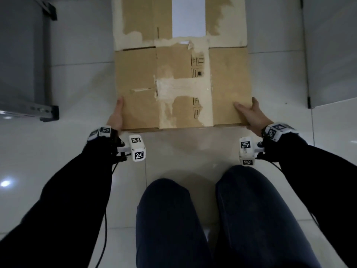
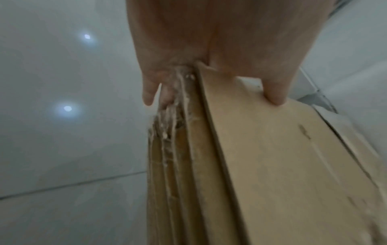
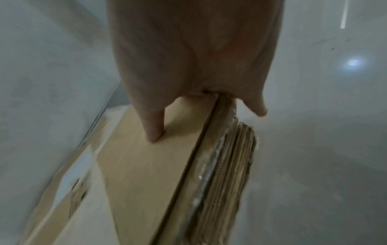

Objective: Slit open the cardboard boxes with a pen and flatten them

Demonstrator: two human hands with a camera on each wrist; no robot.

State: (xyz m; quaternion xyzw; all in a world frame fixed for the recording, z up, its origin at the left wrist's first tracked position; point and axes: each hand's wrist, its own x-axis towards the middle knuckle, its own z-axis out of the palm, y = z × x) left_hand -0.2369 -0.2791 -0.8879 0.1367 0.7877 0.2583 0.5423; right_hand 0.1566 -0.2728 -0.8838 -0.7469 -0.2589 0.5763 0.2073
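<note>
1. A stack of flattened cardboard boxes (image 1: 181, 86) lies on the white tiled floor (image 1: 77, 78), straight ahead of the person's knees (image 1: 208, 209); pale strips of tape cross its top sheet.
2. The left hand (image 1: 116, 115) has its grip on the stack's near-left corner: in the left wrist view the thumb (image 2: 276, 92) presses on the top sheet while the other fingers (image 2: 148, 94) curl under the ragged left edge.
3. The right hand (image 1: 251, 113) grips the near-right corner the same way, thumb (image 3: 154, 131) on top and the fingers wrapped round the layered right edge.
4. The near edge of the stack runs between the two wrists, with bare floor between it and the knees.
5. A grey metal cabinet (image 1: 23, 55) stands well apart to the left, another grey panel (image 1: 332, 51) near the right edge; open floor lies on either side of the stack.
6. Flaps at the far end reach the top of the head view.
</note>
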